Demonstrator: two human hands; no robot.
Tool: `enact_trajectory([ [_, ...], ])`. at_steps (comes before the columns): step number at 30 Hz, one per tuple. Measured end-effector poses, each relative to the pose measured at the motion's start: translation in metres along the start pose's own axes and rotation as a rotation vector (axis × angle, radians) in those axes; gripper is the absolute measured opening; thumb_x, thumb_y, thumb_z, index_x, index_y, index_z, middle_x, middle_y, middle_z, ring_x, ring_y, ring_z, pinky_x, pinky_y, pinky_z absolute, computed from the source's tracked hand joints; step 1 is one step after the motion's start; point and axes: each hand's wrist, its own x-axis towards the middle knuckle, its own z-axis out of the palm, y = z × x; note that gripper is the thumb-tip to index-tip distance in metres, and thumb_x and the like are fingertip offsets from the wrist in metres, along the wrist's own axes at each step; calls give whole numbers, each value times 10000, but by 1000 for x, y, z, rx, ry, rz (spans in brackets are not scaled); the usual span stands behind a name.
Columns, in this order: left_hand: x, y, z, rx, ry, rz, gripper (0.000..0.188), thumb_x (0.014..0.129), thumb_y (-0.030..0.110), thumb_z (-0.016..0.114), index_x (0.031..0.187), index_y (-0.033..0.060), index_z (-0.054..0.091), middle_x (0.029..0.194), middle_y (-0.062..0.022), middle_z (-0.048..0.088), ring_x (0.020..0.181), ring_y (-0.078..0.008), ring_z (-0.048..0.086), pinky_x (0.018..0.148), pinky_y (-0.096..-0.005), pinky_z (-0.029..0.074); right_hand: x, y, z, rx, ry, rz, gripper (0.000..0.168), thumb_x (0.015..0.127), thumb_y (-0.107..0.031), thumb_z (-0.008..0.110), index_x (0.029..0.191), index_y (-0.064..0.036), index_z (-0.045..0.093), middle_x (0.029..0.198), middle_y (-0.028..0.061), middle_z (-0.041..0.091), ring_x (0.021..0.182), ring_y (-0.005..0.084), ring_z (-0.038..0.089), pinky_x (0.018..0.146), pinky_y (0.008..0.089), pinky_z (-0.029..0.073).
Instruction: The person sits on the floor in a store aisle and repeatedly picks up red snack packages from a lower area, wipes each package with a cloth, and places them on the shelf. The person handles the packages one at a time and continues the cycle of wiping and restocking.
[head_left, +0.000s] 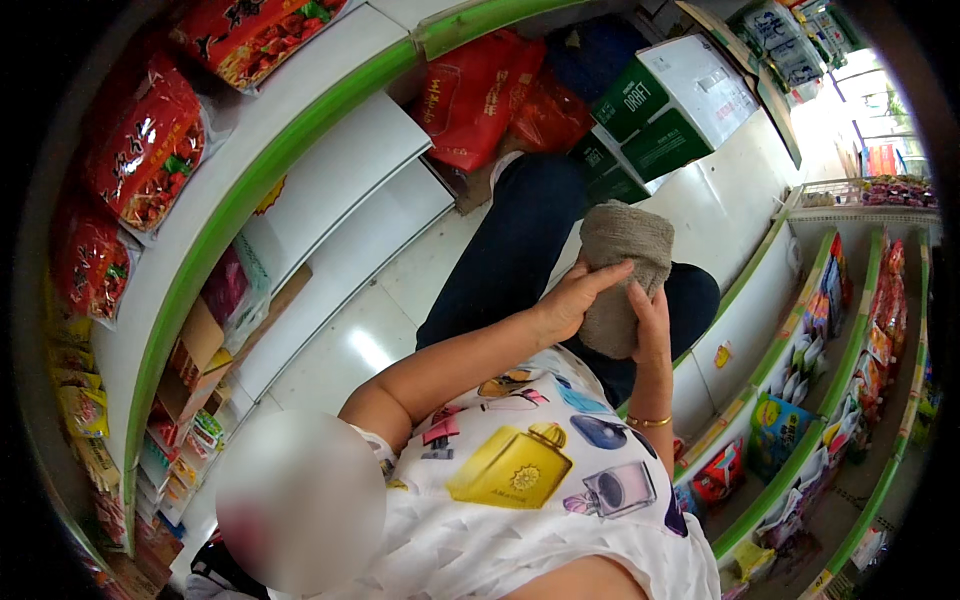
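Note:
A folded grey-brown terry cloth (619, 300) is held up in front of my lap, between both hands. My left hand (581, 298) grips its left side, the thumb lying across the front. On the right edge, my right hand (651, 322) holds the cloth with its thumb pressed on the face; a gold bracelet (649, 421) circles that wrist. The fingers behind the cloth are hidden. Below the hands are my dark trousers (499, 247), with the knees bent and apart.
Close on the left is a green-edged shelf unit (300, 127) with red noodle packs (154, 150) on top and white lower boards (345, 172). Ahead stand green-and-white cartons (667, 105) and a red bag (476, 97). Snack shelves (810, 442) run along the right.

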Motion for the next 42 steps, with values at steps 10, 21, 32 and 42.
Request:
enact_trajectory([
  [10,32,39,4,1052,16,574,321,885,284,507,1074,24,507,1110,-119,473,1053,-241,451,899,-356,358,24,3,-23,412,-90,-35,590,776,-244,607,1269,-9,385,1203,125,503,1090,261,501,939,381,388],
  [21,262,182,-124,1706,705,456,530,781,261,633,1227,41,451,1239,-194,431,1063,-300,500,912,-359,396,55,21,-100,161,309,-201,548,819,-387,522,1271,-103,397,1157,82,512,898,258,549,683,436,496],
  [32,384,273,-237,2200,653,170,881,709,214,692,1400,122,153,1465,-121,121,1161,-333,455,918,-431,425,74,10,-125,1023,-18,-105,256,858,-402,463,854,-152,520,683,-16,458,623,229,461,552,360,390],
  [42,293,187,-200,2189,764,169,266,823,176,474,1043,121,614,1071,-144,557,932,-324,581,757,-424,485,89,12,-120,994,-265,-122,240,873,-413,454,948,-188,491,611,-43,362,635,179,357,621,358,345],
])
